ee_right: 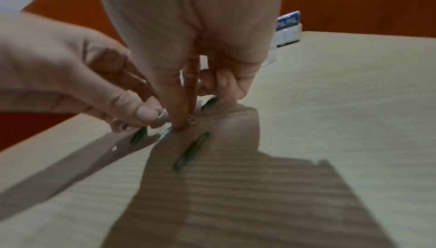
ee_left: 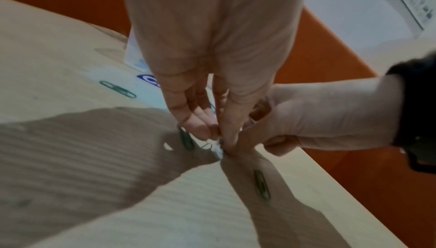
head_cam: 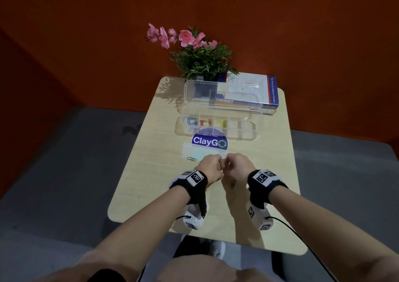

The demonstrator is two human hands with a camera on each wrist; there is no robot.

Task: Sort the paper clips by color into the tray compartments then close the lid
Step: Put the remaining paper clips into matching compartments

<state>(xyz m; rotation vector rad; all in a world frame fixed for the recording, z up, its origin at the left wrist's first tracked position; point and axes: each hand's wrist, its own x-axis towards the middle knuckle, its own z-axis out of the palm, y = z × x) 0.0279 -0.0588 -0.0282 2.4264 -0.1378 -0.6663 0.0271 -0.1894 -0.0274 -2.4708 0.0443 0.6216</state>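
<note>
Both hands meet low over the table's middle. My left hand (head_cam: 217, 166) and my right hand (head_cam: 230, 164) each pinch at a small silver paper clip cluster (ee_left: 218, 147) on the wood; whether the pieces are linked is unclear. Green clips lie around the fingers: one (ee_left: 186, 140) by the left fingertips, one (ee_right: 191, 151) in shadow under the right hand, one (head_cam: 191, 158) off to the left. The clear tray (head_cam: 259, 128) stands beyond with its lid (head_cam: 222, 93) open. It holds blue clips (head_cam: 192, 121), orange clips (head_cam: 205, 122) and yellow clips (head_cam: 221, 123) in separate compartments.
A round ClayGo sticker (head_cam: 209, 141) sits on the table between my hands and the tray. A book (head_cam: 267, 96) and a potted plant with pink flowers (head_cam: 198, 59) stand behind the lid. The table's near edge (head_cam: 194, 234) is close to my wrists.
</note>
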